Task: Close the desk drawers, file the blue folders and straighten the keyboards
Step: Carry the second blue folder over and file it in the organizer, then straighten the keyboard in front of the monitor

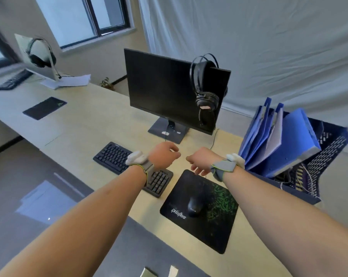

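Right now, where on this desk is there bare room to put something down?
The widest bare patch lies left of the monitor, between the near keyboard and the far mouse pad. A narrow strip runs between the keyboard and the monitor stand. It is crowded on the right: mouse pad, mouse and the rack of blue folders.

The mouse (194,206) reads "avia"; mouse pad (199,212) lettering unclear.
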Demonstrator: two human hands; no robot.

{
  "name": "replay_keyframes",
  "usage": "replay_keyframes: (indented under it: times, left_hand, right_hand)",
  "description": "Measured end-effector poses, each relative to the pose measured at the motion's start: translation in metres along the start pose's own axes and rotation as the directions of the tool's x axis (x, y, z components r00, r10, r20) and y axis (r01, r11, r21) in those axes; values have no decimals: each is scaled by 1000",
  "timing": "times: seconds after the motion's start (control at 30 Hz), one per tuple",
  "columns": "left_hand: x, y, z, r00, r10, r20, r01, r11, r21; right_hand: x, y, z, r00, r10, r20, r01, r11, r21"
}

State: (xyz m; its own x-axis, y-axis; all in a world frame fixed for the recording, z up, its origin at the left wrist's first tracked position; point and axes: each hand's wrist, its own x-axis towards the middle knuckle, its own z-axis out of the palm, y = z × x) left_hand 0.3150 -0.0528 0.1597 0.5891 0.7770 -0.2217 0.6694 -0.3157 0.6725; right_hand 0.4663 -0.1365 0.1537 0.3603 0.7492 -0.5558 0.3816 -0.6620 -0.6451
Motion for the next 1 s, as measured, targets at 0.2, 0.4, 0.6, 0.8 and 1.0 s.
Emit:
replay_keyframes:
  times: [0.2,0.4,0.6,0.8,1.0]
  left_hand:
    - [-54,-108,-93,996,-68,-55,68,998,-3]
    - [-115,-258,-211,955,-251,-157,250,968,-28]
    - [-162,-355,-286,882,-364,-299,339,931,-131]
    - [-161,-423,-343,825,-418,-380,376,908,-185]
    - [-111,-477,-405,803,-447,-394,397,894,-206]
  right_hand:
    - [-3,-92,111,990,-123,61,133,969,-209]
    - [-7,-204,238,947,-277,164,321,842,-433]
    - [4,-286,323,910,-327,253,414,735,-538]
    - [38,-366,387,876,-371,310,483,647,-590]
    - [113,-451,442,843,-389,371,537,651,-537]
